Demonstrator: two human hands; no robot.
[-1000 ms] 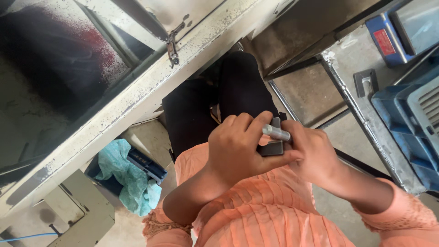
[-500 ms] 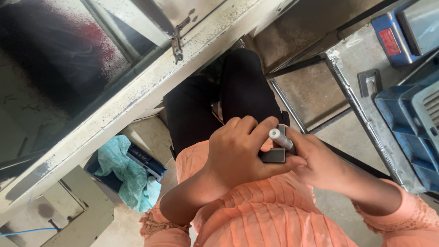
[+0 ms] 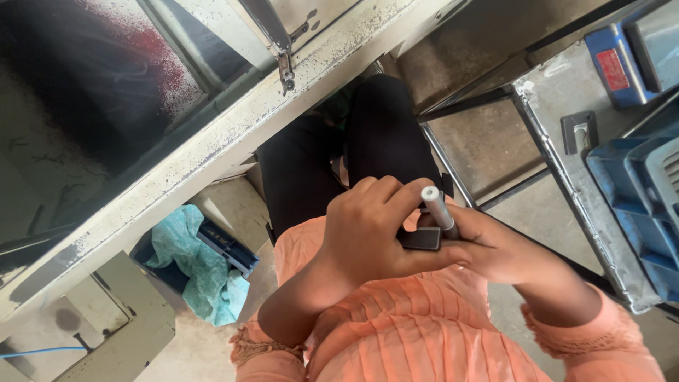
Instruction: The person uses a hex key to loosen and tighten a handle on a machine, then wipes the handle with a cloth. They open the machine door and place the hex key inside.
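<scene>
Over my lap, my left hand [image 3: 371, 226] curls around a small dark flat block [image 3: 423, 239], with its thumb stretched under the block's lower edge. My right hand [image 3: 498, 247] meets it from the right and grips a short grey metal cylinder [image 3: 438, 209] that stands tilted upward against the block. Both hands touch each other. Most of the block is hidden by the fingers. I wear orange sleeves and black trousers.
A worn white metal bench edge [image 3: 212, 152] with a small latch [image 3: 286, 71] runs diagonally above. A teal cloth [image 3: 187, 258] lies in a dark box on the floor at left. A metal rack [image 3: 566, 177] with blue plastic crates [image 3: 636, 191] stands at right.
The grey cylinder has turned from lying across the block to pointing up, and my hands have shifted slightly lower and right.
</scene>
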